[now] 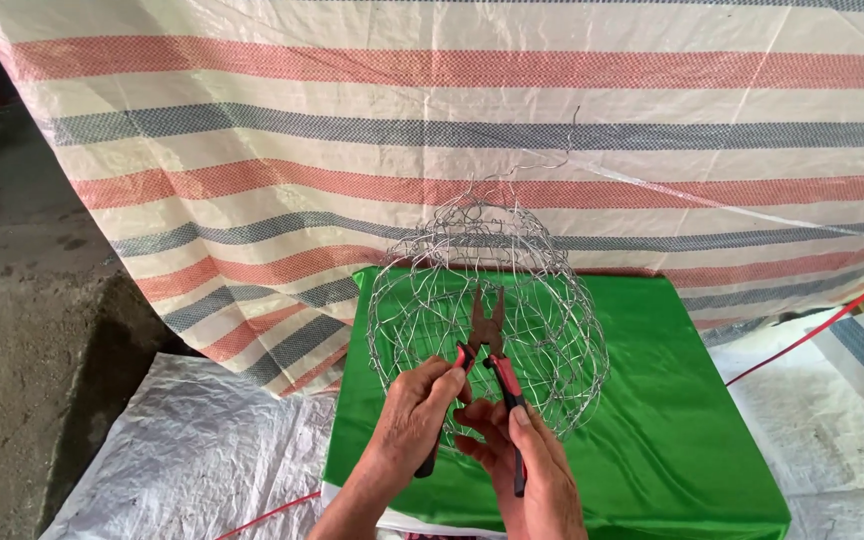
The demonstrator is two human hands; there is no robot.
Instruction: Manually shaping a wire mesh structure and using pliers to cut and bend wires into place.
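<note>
A person's left hand (pixel 414 412) and right hand (pixel 527 452) worked a pair of red-handled pliers (pixel 487 352) at the near side of a rounded wire mesh cage (pixel 487 310), which stood at the centre of a green cloth-covered table (pixel 672 430). The left fingers curled around one red handle at about 8 o'clock from the pliers' pivot; the right fingers closed on the other handle at 5 o'clock, thumb laid along it. The pliers' tips pointed to 12 o'clock, into the mesh (whether they gripped a wire could not be told). A striped tarpaulin (pixel 452 120) hung behind, with silver sheeting (pixel 192 450) at 8 o'clock and a red cord (pixel 812 335) at 3 o'clock.
</note>
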